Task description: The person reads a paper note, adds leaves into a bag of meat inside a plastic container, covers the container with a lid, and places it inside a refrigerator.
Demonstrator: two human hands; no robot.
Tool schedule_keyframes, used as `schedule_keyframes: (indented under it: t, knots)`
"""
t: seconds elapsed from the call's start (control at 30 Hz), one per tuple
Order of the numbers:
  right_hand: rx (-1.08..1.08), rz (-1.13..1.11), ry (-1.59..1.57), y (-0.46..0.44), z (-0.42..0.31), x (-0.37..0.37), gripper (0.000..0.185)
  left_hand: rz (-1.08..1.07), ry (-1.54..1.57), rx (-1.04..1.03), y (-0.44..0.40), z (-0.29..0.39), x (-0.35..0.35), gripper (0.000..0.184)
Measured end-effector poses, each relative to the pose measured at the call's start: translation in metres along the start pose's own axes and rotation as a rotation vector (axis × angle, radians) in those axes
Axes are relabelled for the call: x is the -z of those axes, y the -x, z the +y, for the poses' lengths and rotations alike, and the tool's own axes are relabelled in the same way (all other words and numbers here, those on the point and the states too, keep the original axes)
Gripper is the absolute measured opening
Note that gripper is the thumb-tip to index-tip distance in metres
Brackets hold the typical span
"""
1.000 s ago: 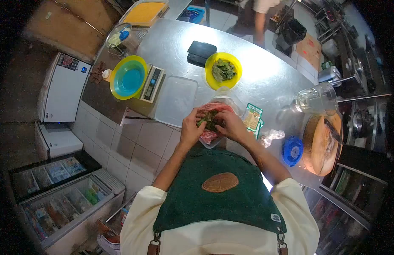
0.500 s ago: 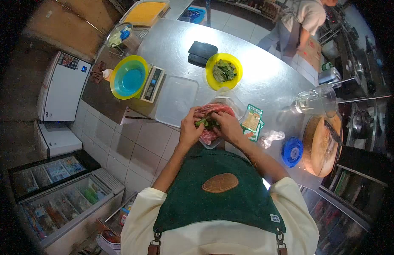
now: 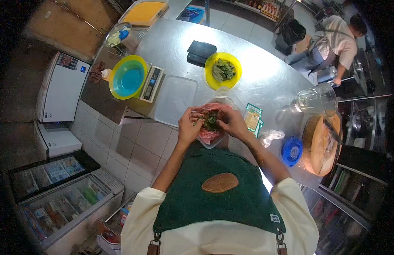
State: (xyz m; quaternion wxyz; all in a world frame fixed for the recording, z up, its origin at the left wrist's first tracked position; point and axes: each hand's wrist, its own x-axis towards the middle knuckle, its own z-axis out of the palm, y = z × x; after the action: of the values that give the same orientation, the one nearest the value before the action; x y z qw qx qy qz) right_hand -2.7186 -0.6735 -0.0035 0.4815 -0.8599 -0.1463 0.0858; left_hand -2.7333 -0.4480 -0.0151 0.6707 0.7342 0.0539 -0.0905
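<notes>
In front of my apron, a clear plastic container holds dark green leaves amid something red and pink, either thin plastic or meat; I cannot tell which. My left hand curls over the left side of the container, its fingertips pinched at the leaves. From the right, my right hand reaches in with thumb and fingers closed on the leaf edge. Just beyond, a yellow bowl contains more leaves. A translucent plastic tray or lid lies left of my hands.
Green-and-white packets, crumpled clear plastic and a blue lid lie to the right. A knife rests on a round wooden block beside a glass jug. A scale and basin stand left. Another person is at far right.
My hands have shifted slightly apart, exposing more leaves between them. The left fingers no longer show the bright green piece. The other person has moved right.
</notes>
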Motion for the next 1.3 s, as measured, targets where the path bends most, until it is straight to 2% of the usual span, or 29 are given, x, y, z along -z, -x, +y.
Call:
schedule_keyframes:
  t: [0.23,0.37,0.5,0.57,0.6,0.67,0.73,0.8,0.87,0.9,0.97,1.03,1.07,1.13,1.17,1.23,1.3]
  knots:
    - [-0.087,0.070,-0.208,-0.002,-0.011,0.007,0.027,0.018,-0.101,-0.007,0.001,0.010,-0.001,0.034]
    - [-0.085,0.044,-0.246,-0.004,0.010,0.006,0.025,0.037,-0.216,-0.034,0.001,0.019,-0.002,0.026]
    - [-0.108,0.034,-0.260,-0.002,0.021,0.009,0.028,0.007,-0.206,-0.089,0.001,0.026,-0.006,0.021]
    - [-0.125,0.029,-0.300,-0.002,0.018,0.013,0.029,-0.037,0.005,0.129,-0.002,0.022,-0.008,0.017]
    - [-0.130,0.029,-0.368,-0.002,0.017,0.015,0.031,-0.037,0.005,0.129,-0.003,0.021,-0.009,0.017]
    - [-0.137,0.031,-0.436,-0.002,0.006,0.019,0.034,-0.079,0.270,0.213,-0.004,0.023,-0.010,0.019]
    - [-0.146,0.008,-0.498,-0.002,-0.010,0.021,0.025,-0.104,0.286,0.250,-0.004,0.036,-0.012,0.021]
    - [-0.104,0.007,-0.508,-0.001,-0.039,0.027,0.024,-0.131,0.303,0.288,-0.004,0.040,-0.016,0.022]
    - [-0.060,0.007,-0.518,-0.002,-0.048,0.027,0.023,-0.178,0.607,0.377,-0.005,0.034,-0.019,0.025]
    - [-0.042,0.031,-0.464,-0.003,-0.049,0.025,0.023,-0.179,0.606,0.379,-0.005,0.031,-0.021,0.025]
    - [-0.023,0.053,-0.410,-0.005,-0.048,0.023,0.023,-0.215,0.613,0.254,-0.006,0.027,-0.022,0.025]
    - [-0.055,0.183,-0.587,-0.009,-0.043,0.017,0.025,-0.190,0.614,0.257,-0.008,0.023,-0.015,0.025]
    - [-0.055,0.180,-0.588,-0.010,-0.040,0.016,0.025,-0.169,0.615,0.260,-0.009,0.021,-0.011,0.024]
    - [0.067,0.084,-0.221,-0.007,-0.032,0.018,0.025,-0.129,0.673,0.297,-0.010,0.015,0.000,0.021]
    - [0.066,0.085,-0.221,-0.005,-0.023,0.013,0.025,-0.089,0.730,0.333,-0.010,0.015,0.003,0.019]
    - [0.159,-0.086,0.029,-0.003,-0.012,0.002,0.026,-0.070,0.744,0.333,-0.008,0.016,0.008,0.019]
    - [0.091,-0.131,0.043,-0.003,-0.012,-0.005,0.024,-0.045,0.759,0.332,-0.005,0.019,0.010,0.021]
